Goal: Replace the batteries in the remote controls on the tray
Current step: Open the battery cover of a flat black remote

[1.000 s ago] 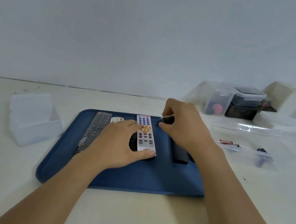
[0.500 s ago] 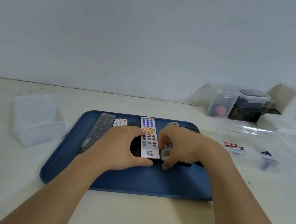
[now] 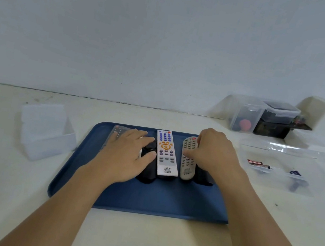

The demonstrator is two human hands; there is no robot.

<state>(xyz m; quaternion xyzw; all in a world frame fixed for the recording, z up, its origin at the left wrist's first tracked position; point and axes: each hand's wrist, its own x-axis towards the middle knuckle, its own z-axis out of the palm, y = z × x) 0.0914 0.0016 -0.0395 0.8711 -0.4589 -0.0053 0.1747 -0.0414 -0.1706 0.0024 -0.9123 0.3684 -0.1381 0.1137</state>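
A blue tray [image 3: 140, 200] lies on the table with several remotes side by side. A white remote [image 3: 166, 153] with blue and orange buttons is in the middle, and a grey remote [image 3: 187, 163] lies just right of it. My left hand [image 3: 126, 157] rests flat, fingers spread, over a black remote [image 3: 147, 173] and partly over a dark remote in a clear sleeve [image 3: 116, 133]. My right hand [image 3: 214, 152] has its fingertips curled on the grey remote and hides most of another black remote [image 3: 205, 177].
A shallow clear box [image 3: 276, 175] right of the tray holds red batteries [image 3: 257, 163] and a blue item [image 3: 295, 172]. An open clear box [image 3: 47, 132] stands left of the tray. Storage containers [image 3: 264, 117] are stacked at the back right by the wall.
My right hand brought the grey remote down from the tray's far edge and laid it flat beside the white remote. My left hand slid left off the white remote onto the black one.
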